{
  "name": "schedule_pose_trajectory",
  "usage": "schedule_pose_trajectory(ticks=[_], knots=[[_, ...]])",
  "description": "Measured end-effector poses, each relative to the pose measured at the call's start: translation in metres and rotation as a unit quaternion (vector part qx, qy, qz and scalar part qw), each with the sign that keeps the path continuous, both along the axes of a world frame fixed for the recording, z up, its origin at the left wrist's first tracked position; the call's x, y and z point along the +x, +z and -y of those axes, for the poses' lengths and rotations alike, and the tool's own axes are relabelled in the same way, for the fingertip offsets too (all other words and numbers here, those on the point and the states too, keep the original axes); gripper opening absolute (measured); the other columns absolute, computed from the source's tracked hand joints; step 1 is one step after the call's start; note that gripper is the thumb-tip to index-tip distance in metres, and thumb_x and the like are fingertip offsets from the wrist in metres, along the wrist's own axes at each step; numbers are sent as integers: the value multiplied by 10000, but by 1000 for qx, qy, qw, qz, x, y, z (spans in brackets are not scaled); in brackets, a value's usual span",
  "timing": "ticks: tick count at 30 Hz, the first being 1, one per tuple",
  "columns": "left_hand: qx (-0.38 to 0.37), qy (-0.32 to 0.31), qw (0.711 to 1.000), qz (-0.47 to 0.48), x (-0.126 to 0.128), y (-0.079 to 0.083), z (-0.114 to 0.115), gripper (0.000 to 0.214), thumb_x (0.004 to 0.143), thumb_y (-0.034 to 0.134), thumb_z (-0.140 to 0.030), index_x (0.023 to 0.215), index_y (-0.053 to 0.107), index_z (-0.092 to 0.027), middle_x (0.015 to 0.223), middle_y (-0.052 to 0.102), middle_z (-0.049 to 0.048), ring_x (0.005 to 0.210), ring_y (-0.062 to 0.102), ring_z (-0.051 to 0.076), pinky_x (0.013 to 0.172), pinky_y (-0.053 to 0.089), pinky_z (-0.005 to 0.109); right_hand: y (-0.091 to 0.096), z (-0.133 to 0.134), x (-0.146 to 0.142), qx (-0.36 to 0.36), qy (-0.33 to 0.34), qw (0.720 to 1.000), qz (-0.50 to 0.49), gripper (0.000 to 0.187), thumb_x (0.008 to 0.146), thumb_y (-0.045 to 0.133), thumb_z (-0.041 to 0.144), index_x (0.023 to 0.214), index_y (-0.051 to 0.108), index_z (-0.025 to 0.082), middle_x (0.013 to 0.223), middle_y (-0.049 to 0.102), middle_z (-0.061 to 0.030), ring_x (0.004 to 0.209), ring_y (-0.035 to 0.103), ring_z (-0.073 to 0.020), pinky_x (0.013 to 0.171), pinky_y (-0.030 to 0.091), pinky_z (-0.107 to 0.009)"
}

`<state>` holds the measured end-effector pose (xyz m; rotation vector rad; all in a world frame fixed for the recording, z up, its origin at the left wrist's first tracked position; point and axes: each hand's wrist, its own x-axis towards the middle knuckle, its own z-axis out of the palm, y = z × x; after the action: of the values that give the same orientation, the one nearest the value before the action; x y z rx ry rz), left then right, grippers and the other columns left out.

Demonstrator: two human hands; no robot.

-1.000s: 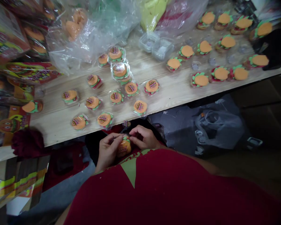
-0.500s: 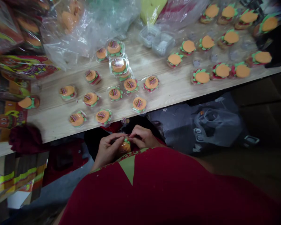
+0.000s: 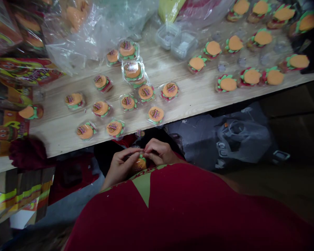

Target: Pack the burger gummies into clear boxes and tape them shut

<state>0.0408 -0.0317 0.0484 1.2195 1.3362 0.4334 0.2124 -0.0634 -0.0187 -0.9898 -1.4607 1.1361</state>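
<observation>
Grip: left hand [image 3: 122, 163], right hand [image 3: 159, 152] on burger pack [image 3: 139, 164], near table edge [image 3: 191, 112].

Clothing of the person: a deep red shirt [image 3: 188, 205], broad and plain below, marked by small pale specks. Its olive-green print [image 3: 143, 191] includes a triangle tapering to a point; adjoining lettering is illegible. Black trousers [image 3: 104, 155] cover the legs. The left hand [image 3: 122, 163] and right hand [image 3: 160, 151] are bare.
</observation>
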Motion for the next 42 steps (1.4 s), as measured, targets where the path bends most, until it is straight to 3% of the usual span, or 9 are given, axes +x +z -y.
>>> schedule_pose_trajectory(ticks=[3, 9, 12, 18, 27, 30, 33, 38, 42], knots=[[-40, -28, 998, 27, -3, -1, -3, 203, 713, 712, -335, 831, 774, -182, 854, 746, 78, 766, 659, 195, 689, 502, 265, 2, 1, 1, -21, 15, 1000, -9, 165, 869, 561, 234, 712, 544, 190, 777, 588, -34, 738, 565, -145, 680, 474, -284], [-22, 97, 995, -15, 5, -8, 3, 222, 704, 718, -367, 739, 754, -151, 697, 719, 46, 613, 614, 157, 583, 467, 236, 17, -4, 5, -19, -8, 995, 95, 148, 869, 513, 196, 722, 527, 186, 833, 535, -52, 766, 526, -154, 696, 448, -286], [-5, 88, 996, -24, 7, -5, 6, 235, 729, 699, -375, 757, 749, -147, 713, 716, 42, 634, 612, 158, 589, 462, 231, 25, -5, 6, -22, -3, 991, 132, 146, 885, 486, 208, 743, 511, 187, 848, 522, -56, 765, 512, -154, 688, 433, -283], [22, 63, 998, -17, 5, 2, 4, 253, 733, 686, -388, 767, 751, -146, 750, 730, 58, 687, 631, 173, 638, 482, 240, 19, -2, 3, -33, -19, 999, 36, 128, 868, 514, 199, 742, 491, 197, 803, 552, -33, 755, 540, -146, 699, 443, -283], [30, 75, 996, -45, 5, 4, 6, 238, 701, 680, -373, 614, 694, -152, 559, 628, 10, 524, 521, 127, 509, 406, 220, 12, -2, -2, -40, -30, 998, 36, 131, 842, 543, 192, 716, 508, 195, 811, 530, -34, 761, 529, -148, 696, 453, -288], [42, 75, 995, -50, 4, 4, 7, 240, 701, 675, -379, 616, 698, -155, 581, 643, 19, 552, 539, 138, 525, 413, 228, 11, -3, -1, -54, -11, 997, 49, 113, 839, 550, 192, 729, 523, 191, 857, 551, -45, 812, 545, -153, 721, 462, -288], [35, 81, 995, -51, 3, 4, 8, 237, 700, 681, -380, 631, 712, -156, 597, 663, 25, 556, 555, 141, 529, 421, 230, 11, -4, -1, -69, 15, 997, 38, 115, 857, 534, 200, 744, 523, 191, 763, 565, -14, 712, 539, -130, 657, 446, -259], [21, 111, 993, -19, 5, -2, 6, 187, 711, 706, -343, 736, 753, -164, 763, 736, 48, 700, 634, 166, 660, 473, 245, 13, -7, 3, -17, 28, 997, 64, 169, 897, 503, 254, 740, 512, 194, 723, 542, -11, 650, 510, -123, 601, 408, -245], [37, 96, 995, -16, 7, -3, 2, 191, 738, 695, -346, 772, 762, -171, 791, 742, 53, 746, 645, 180, 695, 476, 256, 16, -9, 7, -7, 58, 995, 81, 184, 916, 452, 272, 752, 498, 204, 735, 551, -21, 648, 505, -129, 607, 415, -247]])
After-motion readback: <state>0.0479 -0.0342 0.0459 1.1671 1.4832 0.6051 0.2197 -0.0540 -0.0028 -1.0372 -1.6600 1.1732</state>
